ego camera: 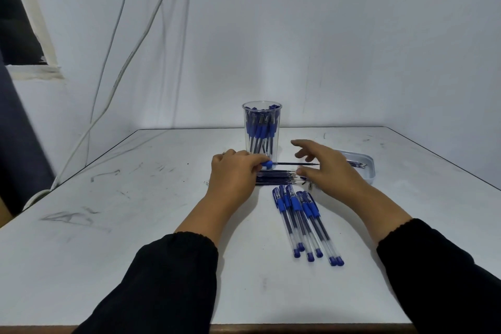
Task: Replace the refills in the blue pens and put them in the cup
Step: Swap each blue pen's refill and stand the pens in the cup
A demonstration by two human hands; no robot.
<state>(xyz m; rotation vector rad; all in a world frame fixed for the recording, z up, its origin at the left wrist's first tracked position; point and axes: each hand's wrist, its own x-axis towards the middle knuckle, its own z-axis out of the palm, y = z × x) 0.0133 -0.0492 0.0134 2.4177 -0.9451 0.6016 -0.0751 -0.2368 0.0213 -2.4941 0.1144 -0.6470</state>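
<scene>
My left hand (pixel 233 171) grips a blue pen body (pixel 267 163) with a thin refill (pixel 296 163) sticking out of it to the right. My right hand (pixel 322 165) hovers at the refill's tip with fingers spread, holding nothing. Under both hands lies a flat row of loose refills (pixel 273 177). A clear cup (pixel 261 130) with several blue pens stands just behind. Several capped blue pens (pixel 303 219) lie in a fan nearer to me on the right.
A shallow pale tray (pixel 364 168) with a few refills sits at the right behind my right hand. The white table (pixel 135 211) is scuffed with dark marks. Cables (pixel 119 76) hang down the wall at the left.
</scene>
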